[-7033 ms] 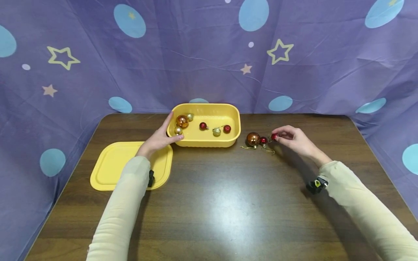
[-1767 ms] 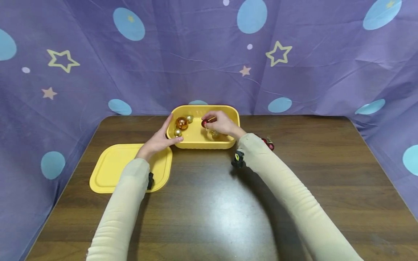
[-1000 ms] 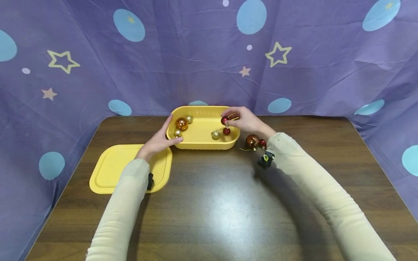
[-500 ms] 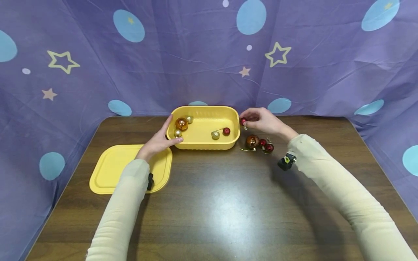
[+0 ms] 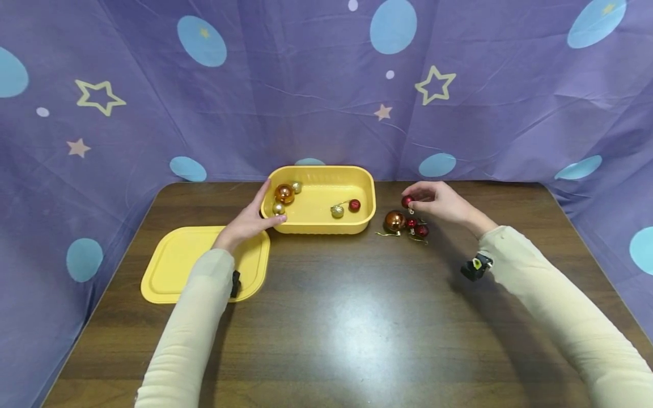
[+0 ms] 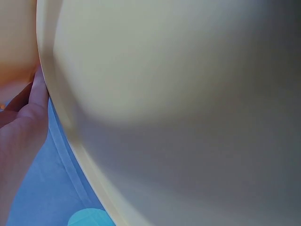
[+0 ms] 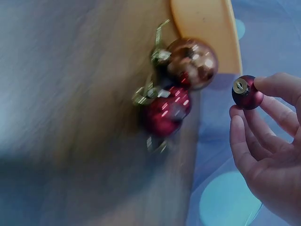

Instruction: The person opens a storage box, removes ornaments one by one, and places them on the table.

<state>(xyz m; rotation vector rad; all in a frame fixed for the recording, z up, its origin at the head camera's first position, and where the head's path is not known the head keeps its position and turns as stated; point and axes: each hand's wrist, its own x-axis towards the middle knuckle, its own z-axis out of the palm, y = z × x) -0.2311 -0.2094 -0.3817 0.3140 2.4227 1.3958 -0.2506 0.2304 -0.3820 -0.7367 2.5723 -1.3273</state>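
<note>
Purple cloth (image 5: 326, 107) printed with stars and blue ovals hangs behind a brown wood-grain desk (image 5: 326, 351). Of the two hands, the right hand (image 5: 442, 203) pinches a small dark red ball (image 5: 407, 201) between thumb and fingers, holding it up clear of the desk; its metal cap (image 7: 241, 86) shows in the right wrist view. The left hand (image 5: 248, 220) is spread at the left end of a yellow container (image 5: 321, 228), fingers straight along the outside and thumb lying at the front corner of the rim. Just below the held ball, a copper ball (image 5: 395, 221), a small bright red ball (image 5: 411, 222) and a darker red one (image 5: 421, 230) sit clustered on the desk, right of the container. Inside the container, an orange ball (image 5: 284, 194) lies toward the left between two small gold balls (image 5: 278, 208), while a glittery gold ball (image 5: 337, 211) and another red ball (image 5: 354, 205) lie nearer its right end. Farther left, a yellow lid (image 5: 176, 263) rests flat on the desk, partly hidden by the left sleeve (image 5: 189, 317).
</note>
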